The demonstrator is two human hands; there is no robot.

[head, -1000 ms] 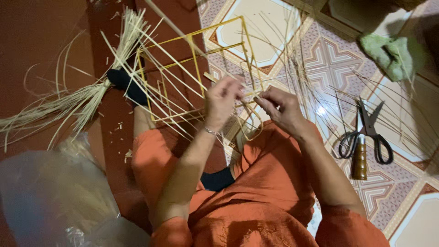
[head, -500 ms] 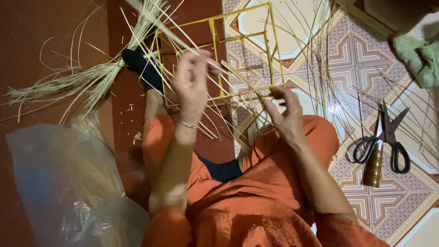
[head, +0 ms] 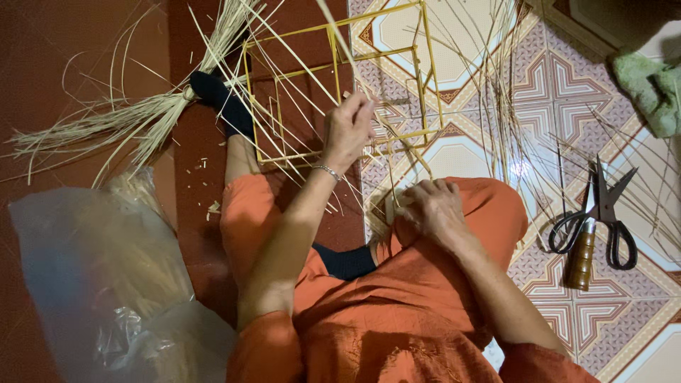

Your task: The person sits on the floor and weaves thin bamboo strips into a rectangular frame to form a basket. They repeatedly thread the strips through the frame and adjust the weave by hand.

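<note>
A yellow wire frame (head: 333, 92) of nested rectangles lies on the floor before my knees, with long pale straw strands (head: 284, 50) threaded through it. My left hand (head: 347, 131) is raised over the frame, fingers pinched on a strand that runs up and away. My right hand (head: 433, 209) rests on my orange-clad knee, pressing the near ends of the strands against it. My black-socked foot (head: 220, 103) lies beside the frame's left edge.
A bundle of straw (head: 120, 128) fans out at left. A clear plastic bag (head: 106, 276) with more straw sits lower left. Black scissors (head: 603, 213) and a brown-handled tool (head: 582, 252) lie on the patterned tiles at right, a green cloth (head: 649, 85) beyond.
My left hand has pulled a strand upward and away from my right hand. My right hand dropped from the frame to my knee. The camera view shifted left.
</note>
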